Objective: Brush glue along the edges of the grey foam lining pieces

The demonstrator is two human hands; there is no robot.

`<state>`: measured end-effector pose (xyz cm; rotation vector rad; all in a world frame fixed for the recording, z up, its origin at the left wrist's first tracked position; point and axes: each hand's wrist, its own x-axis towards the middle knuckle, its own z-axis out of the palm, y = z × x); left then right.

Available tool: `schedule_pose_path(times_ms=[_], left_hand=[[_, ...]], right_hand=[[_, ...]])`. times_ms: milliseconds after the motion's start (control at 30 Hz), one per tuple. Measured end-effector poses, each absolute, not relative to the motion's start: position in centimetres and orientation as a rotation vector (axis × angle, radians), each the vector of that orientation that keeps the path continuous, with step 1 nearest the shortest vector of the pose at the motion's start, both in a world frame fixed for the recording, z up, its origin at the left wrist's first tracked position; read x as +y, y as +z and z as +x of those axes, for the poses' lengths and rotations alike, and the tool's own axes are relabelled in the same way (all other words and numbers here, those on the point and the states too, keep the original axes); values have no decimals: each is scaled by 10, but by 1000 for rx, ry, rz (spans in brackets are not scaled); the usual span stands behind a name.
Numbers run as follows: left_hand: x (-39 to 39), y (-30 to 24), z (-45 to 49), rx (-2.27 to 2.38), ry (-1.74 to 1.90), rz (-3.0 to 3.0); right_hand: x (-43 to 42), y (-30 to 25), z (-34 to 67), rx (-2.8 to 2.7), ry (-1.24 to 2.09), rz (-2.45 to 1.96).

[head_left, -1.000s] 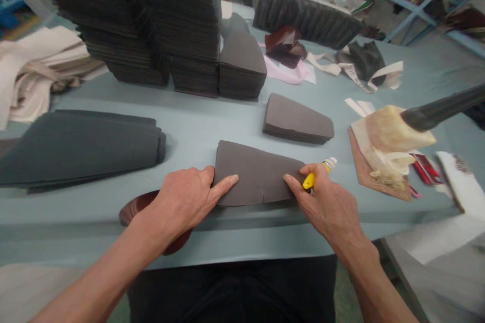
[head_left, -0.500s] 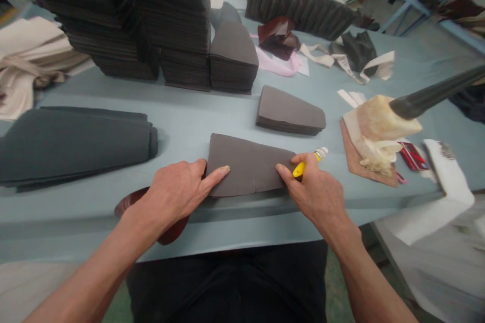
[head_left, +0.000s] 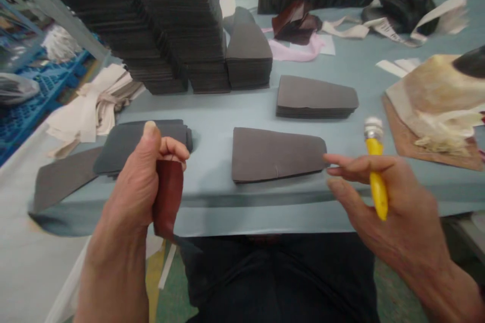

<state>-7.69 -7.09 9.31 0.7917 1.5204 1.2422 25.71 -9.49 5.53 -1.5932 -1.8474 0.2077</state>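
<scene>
My left hand (head_left: 138,189) is raised off the table and closed round a dark red-brown leather piece (head_left: 167,202), which hangs from my fingers. My right hand (head_left: 382,202) hovers at the table's front edge, holding a yellow marker (head_left: 376,171) with a pale cap between its fingers while two fingers stretch toward a flat grey foam piece (head_left: 275,154). That foam piece lies alone on the blue-grey table (head_left: 212,111), touched by neither hand.
A small stack of grey foam pieces (head_left: 316,97) lies behind it. Tall dark stacks (head_left: 170,20) fill the back left. A dark folded pile (head_left: 140,144) and cream fabric strips (head_left: 91,106) lie at left. A glue-crusted board (head_left: 432,106) sits at right.
My left hand left the foam piece and picked up the red-brown leather piece from the table edge. My right hand lifted off the foam. The view swung left.
</scene>
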Motion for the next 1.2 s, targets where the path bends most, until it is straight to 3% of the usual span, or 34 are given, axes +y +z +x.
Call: schedule_pose_path(times_ms=[200,400,633,1200], left_hand=[[-72,106,-49,1155,1467,408],[-80,90,-29,866,1562,120],[-83,66,-16,866,1576,67],[-192,-9,7,819,1025,5]], right_hand=[[-128,56,216,-2005,408,-1078],[-154,48,184,-1977,391,-880],[-163,38,189,-1866,391,-971],[-172,74,221,-1799,280,-1282]])
